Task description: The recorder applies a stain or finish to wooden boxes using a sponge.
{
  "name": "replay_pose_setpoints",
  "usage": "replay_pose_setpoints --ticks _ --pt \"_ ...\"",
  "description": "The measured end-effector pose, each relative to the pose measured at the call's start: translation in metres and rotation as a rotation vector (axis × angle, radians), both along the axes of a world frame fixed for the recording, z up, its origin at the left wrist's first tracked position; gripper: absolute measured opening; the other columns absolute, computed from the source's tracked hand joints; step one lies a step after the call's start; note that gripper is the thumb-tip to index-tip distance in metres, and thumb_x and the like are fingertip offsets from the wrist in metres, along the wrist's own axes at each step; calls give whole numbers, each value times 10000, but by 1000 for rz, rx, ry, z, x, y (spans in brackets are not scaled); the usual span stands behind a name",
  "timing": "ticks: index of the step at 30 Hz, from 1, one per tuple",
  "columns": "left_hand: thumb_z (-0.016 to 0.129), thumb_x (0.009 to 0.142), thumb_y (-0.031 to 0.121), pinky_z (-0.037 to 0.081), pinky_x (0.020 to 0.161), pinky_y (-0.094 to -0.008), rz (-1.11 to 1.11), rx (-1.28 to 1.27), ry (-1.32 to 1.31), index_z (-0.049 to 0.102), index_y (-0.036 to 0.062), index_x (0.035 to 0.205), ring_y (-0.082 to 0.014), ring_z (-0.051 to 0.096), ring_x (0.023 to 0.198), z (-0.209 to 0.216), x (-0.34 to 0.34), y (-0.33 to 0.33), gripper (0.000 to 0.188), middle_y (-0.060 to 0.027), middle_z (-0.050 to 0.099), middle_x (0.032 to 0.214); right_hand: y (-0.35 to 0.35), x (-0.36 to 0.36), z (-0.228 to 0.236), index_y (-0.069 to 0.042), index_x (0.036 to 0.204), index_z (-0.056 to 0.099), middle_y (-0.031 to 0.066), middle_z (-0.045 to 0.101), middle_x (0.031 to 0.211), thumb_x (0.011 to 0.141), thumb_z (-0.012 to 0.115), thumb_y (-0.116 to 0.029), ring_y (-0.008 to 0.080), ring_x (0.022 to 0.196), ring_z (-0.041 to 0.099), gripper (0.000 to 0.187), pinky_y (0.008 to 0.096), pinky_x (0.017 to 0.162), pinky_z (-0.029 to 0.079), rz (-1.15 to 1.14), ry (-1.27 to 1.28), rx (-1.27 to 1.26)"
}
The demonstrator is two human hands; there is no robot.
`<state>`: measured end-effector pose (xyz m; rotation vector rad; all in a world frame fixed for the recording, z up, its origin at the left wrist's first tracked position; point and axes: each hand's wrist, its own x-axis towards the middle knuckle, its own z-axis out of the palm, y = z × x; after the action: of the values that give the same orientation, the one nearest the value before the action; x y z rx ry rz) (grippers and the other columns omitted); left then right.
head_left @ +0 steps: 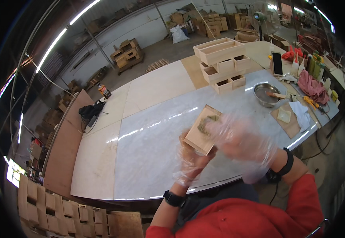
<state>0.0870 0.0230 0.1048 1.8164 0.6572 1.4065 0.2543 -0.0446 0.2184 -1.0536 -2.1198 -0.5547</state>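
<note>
Box: the pale wood box (198,139) is in the air above the table (148,158), tilted, with its broad face up; this angle probably lets the person see the face well
Left hand: the left hand (192,160) is closed around the lower end of the box; it holds from below and the side, I think to leave the face free
Right hand: the right hand (238,139) is blurred; its fingers gather on a greenish pad (205,124) against the face; how firmly they press, I cannot tell
Gloves: both hands wear clear plastic, perhaps for keeping the skin clean
Bowl: the metal bowl (259,102) stands to the right, a brush (275,95) leaning in it, likely for easy reach
Stack: other boxes (224,53) stand piled at the far side, which seems to save table space
</note>
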Motion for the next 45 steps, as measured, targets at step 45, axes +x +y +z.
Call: replay_pose_setpoints --ticks 45 --pt "810 694 120 478 790 -295 76 36 64 400 45 1059 -139 557 887 25 50 11 554 -61 542 966 16 38 -43 -16 1127 627 94 631 934 845 563 -112 235 769 624 305 337 670 507 -352 -218 169"
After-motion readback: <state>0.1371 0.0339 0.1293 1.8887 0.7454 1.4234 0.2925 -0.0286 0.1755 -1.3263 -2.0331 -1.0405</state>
